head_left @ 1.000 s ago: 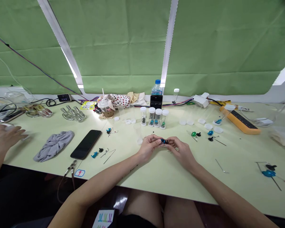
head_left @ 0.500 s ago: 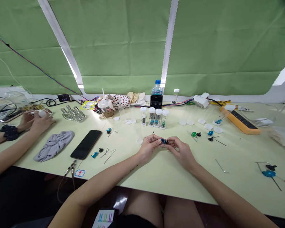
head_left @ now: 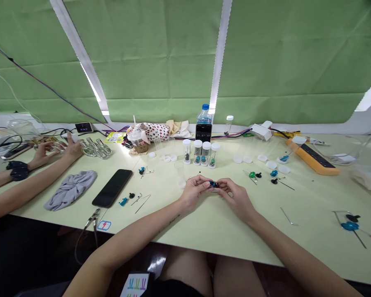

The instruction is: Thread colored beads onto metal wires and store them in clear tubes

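Over the table's middle, my left hand (head_left: 195,193) pinches a small blue-and-black part (head_left: 214,184), its exact kind too small to make out. My right hand (head_left: 235,196) grips the black end of the same part, fingertips almost meeting those of the left. Behind my hands stand several clear tubes with white caps (head_left: 206,153), blue and green pieces inside. Right of my hands lie a green piece (head_left: 252,175), a blue piece (head_left: 274,173) and black discs with thin metal pins. A bent metal rod (head_left: 288,216) rests by my right forearm.
A black phone (head_left: 112,188) and a grey scrunchie (head_left: 70,189) lie to the left. Another person's hands (head_left: 71,149) handle things near glass bottles (head_left: 96,148). An orange power strip (head_left: 313,159) sits at the back right, and a blue-capped bottle (head_left: 205,113) stands behind a propped phone.
My hands and the part in them have hardly moved. At the left, the other person's near hand has shifted rightward with a white object, towards the glass bottles.
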Tool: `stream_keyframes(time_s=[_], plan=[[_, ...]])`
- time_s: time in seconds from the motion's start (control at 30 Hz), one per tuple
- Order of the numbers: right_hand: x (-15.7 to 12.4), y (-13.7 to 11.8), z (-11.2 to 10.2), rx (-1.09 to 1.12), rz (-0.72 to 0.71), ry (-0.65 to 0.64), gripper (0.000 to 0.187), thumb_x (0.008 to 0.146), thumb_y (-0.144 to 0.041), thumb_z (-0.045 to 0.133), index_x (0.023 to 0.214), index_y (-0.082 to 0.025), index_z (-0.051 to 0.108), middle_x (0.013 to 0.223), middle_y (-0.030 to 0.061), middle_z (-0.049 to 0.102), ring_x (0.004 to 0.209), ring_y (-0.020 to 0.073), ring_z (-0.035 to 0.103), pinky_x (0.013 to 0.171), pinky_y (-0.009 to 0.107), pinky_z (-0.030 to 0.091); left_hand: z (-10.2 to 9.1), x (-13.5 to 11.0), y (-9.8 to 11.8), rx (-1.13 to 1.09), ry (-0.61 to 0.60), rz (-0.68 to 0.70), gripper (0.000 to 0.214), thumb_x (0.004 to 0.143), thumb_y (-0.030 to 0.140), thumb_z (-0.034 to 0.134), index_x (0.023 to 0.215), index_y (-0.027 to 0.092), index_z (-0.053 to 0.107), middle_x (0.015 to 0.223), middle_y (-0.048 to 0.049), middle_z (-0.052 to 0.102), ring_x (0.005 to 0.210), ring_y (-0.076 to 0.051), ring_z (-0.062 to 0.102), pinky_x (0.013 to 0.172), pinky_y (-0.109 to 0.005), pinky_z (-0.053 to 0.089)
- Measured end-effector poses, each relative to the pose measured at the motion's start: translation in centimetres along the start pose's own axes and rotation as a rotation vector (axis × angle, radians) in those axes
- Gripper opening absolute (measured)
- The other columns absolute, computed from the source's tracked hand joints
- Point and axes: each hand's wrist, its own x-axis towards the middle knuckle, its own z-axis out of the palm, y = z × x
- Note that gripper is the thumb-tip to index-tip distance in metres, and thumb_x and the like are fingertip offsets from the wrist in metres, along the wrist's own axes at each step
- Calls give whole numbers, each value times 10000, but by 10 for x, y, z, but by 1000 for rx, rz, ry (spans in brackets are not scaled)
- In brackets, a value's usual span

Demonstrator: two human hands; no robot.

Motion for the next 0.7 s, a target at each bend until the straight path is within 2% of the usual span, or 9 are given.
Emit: stream_keyframes(time_s=[0.7], plan=[[0,0,0,-3,2,-2,241,868,-420,490,1020,-235,519,853,38,656,741,183,640,693,336,546,1,0,1,-7,6,-8,285,657,290,755,822,92,632,852,-87,679,790,-153,643,863,-342,471]])
